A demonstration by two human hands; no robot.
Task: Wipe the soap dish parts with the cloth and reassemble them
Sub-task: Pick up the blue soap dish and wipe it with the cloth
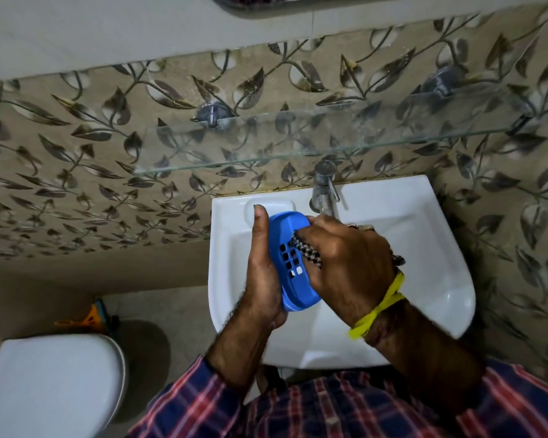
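Two hands are working over the sink (424,235): the left hand (263,273) is gripping the blue dish (290,245) by its edge, while the right hand (345,260) is pressing a bunched cloth (304,248) into its slotted face. Pushing too hard could be twisting the dish loose, dropping it into the basin.

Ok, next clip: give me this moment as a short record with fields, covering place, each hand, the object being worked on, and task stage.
place: bathroom, over a white sink with a metal tap
left hand: holds the blue soap dish part from its left side, thumb up along the edge
right hand: presses a dark checked cloth against the part
object: slotted blue piece with square holes
other parts: none in view
stage: wiping under way, reassembly not yet done
nearby: glass shelf, toilet
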